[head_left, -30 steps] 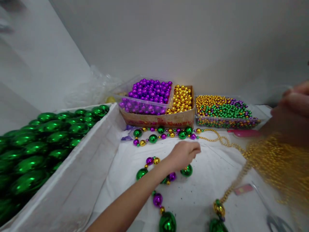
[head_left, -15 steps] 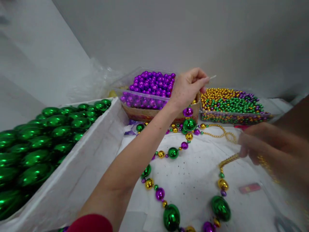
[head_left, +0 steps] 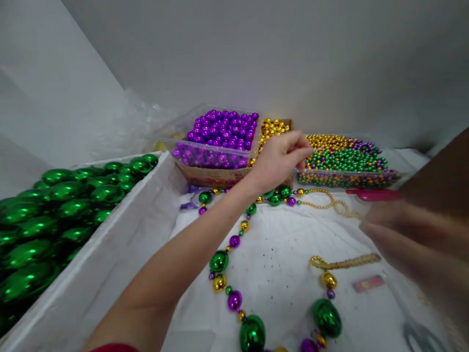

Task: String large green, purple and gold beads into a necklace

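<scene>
My left hand [head_left: 284, 159] is closed in a pinch above the front of the bead trays. A faint pale string end [head_left: 318, 148] shows at its fingertips. Below it lies a strand of green, gold and purple beads [head_left: 274, 198], partly covered by my forearm. My right hand [head_left: 406, 230] is smeared by motion at the right, so its fingers cannot be read. Close to it are a red-handled tool [head_left: 379, 195] and a loop of small gold beads [head_left: 342, 208]. A gold bead chain [head_left: 351, 262] runs to the larger-beaded strand [head_left: 327, 318] in front.
A white foam box [head_left: 120, 244] of big green ovals [head_left: 75, 205] fills the left. Behind stand a clear tray of purple beads [head_left: 223, 129], a carton of gold beads [head_left: 273, 128] and a tray of small mixed beads [head_left: 348, 159]. Scissors [head_left: 423, 337] and a red-labelled piece [head_left: 368, 283] lie right.
My right hand has let go of the gold bead chain, which has dropped lower. My left hand has come down, lowering the beads that hung under it. The red-handled tool shows more fully.
</scene>
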Available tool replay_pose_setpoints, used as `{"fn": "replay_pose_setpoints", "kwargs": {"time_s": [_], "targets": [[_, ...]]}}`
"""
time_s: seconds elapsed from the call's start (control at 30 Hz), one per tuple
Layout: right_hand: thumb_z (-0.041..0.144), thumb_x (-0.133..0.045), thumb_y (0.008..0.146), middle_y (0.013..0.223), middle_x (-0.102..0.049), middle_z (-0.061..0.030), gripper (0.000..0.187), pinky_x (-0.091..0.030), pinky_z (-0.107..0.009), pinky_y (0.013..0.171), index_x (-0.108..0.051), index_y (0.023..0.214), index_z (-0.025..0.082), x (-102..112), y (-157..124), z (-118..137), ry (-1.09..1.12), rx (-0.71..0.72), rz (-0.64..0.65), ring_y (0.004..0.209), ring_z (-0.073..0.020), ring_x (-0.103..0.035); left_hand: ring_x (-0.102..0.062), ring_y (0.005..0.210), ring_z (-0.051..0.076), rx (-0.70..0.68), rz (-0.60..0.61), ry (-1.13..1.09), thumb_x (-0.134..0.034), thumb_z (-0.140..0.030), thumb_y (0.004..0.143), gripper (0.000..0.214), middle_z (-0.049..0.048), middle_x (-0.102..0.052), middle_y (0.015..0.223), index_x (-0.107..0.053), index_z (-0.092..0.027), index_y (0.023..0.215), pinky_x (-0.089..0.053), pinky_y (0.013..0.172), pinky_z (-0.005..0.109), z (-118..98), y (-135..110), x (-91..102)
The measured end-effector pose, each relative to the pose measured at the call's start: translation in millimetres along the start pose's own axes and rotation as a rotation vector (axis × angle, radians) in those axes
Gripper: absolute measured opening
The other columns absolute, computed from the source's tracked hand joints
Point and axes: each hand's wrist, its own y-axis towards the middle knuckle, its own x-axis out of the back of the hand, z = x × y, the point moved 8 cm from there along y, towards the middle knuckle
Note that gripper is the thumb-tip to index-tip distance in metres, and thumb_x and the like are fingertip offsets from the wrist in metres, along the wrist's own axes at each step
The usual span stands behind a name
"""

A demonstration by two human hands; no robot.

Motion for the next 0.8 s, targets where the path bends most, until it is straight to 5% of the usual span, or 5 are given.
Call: {"fn": "replay_pose_setpoints", "kwargs": {"time_s": [0.13, 0.23, 0.47, 0.67, 0.8], "targets": [[0.043, -0.068, 0.075, 0.056, -0.051, 0.0020, 0.020, -0.031, -0.019, 0.030, -0.063, 0.074, 0.024, -7, -24, -8, 0.044, -0.018, 0.017, 0.040, -0.0083, -0.042, -0.050, 0.055, 0.008, 0.238, 0.134, -0.166, -0.054, -0.024, 0.085, 0.014, -0.0016, -0.060, 0.062, -0.060, -0.016, 0.074, -0.039, 0.056, 0.023, 31, -65, -47.7], [0.038, -0.063, 0.082, 0.063, -0.052, 0.0008, 0.016, -0.039, -0.020, 0.041, -0.062, 0.077, 0.023, -27, -36, -16, 0.013, 0.030, 0.042, 0.048, -0.0097, -0.047, -0.052, 0.057, 0.010, 0.363, 0.143, -0.358, -0.057, -0.026, 0.082, 0.013, -0.0015, -0.059, 0.061, -0.059, -0.016, 0.074, -0.040, 0.058, 0.023, 44, -102, -80.3], [0.038, -0.054, 0.087, 0.124, -0.054, -0.0079, 0.020, -0.044, -0.024, 0.046, -0.064, 0.081, 0.021, -57, -53, -56, -0.119, 0.051, 0.087, 0.056, -0.0081, -0.054, -0.054, 0.061, 0.011, 0.525, -0.015, -0.623, -0.053, -0.013, 0.078, 0.009, -0.0012, -0.058, 0.065, -0.059, -0.016, 0.073, -0.041, 0.060, 0.022, 56, -165, -124.1], [0.040, -0.050, 0.087, 0.059, -0.058, 0.0017, 0.022, -0.043, -0.021, 0.047, -0.062, 0.081, 0.022, -63, -62, -68, -0.224, 0.016, 0.192, 0.051, -0.0117, -0.054, -0.055, 0.059, 0.012, 0.633, 0.060, -0.531, -0.051, -0.015, 0.079, 0.011, -0.0010, -0.059, 0.061, -0.058, -0.016, 0.071, -0.041, 0.059, 0.023, 58, -193, -126.3], [0.037, -0.052, 0.086, 0.059, -0.058, 0.0025, 0.020, -0.041, -0.020, 0.047, -0.061, 0.076, 0.022, -65, -60, -62, -0.267, 0.043, 0.156, 0.050, -0.0107, -0.051, -0.051, 0.056, 0.010, 0.630, 0.036, -0.509, -0.053, -0.019, 0.082, 0.013, -0.0015, -0.058, 0.059, -0.058, -0.016, 0.070, -0.038, 0.057, 0.022, 55, -195, -116.5]]}}
